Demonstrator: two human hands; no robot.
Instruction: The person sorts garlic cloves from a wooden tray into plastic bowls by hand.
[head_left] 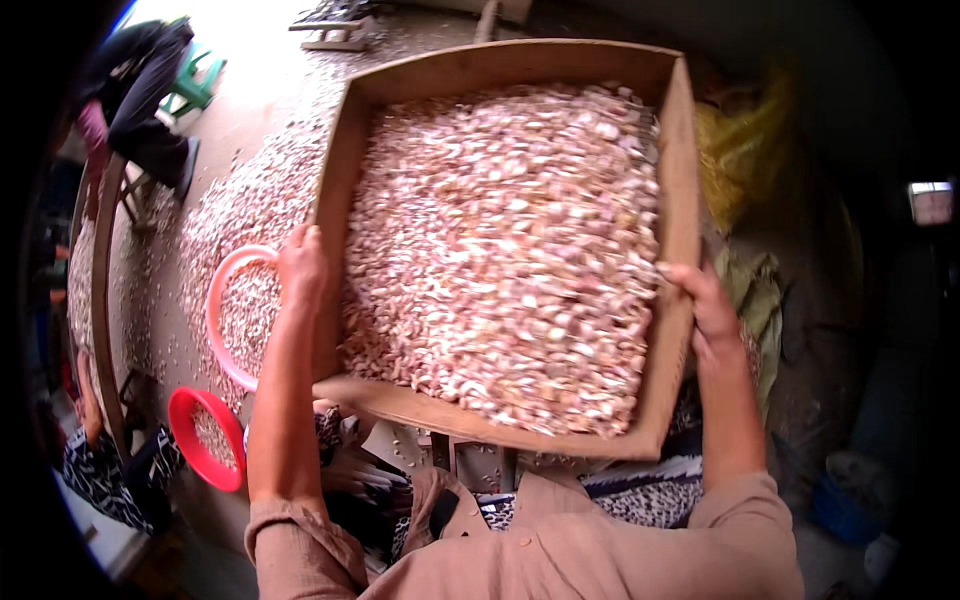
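Both my hands hold a square wooden tray (676, 150) by its opposite sides, raised in front of me. My left hand (302, 268) grips the left wall, and my right hand (703, 296) is closed round the right wall with the thumb over the rim. A thick layer of pinkish-white garlic cloves (510, 250) covers the tray's bottom, slightly blurred. Just beyond my left forearm is a pink basin (219, 300) filled with similar cloves. Closer to me on the left, a red basin (227, 472) also has cloves in it.
Loose cloves (262, 185) are heaped over the floor at left. Another person's legs (150, 100) show near a green stool (197, 80), and a person's hand (90, 405) reaches toward a wooden frame (103, 300). Yellow sacking (735, 150) lies at right; a blue container (845, 510) stands lower right.
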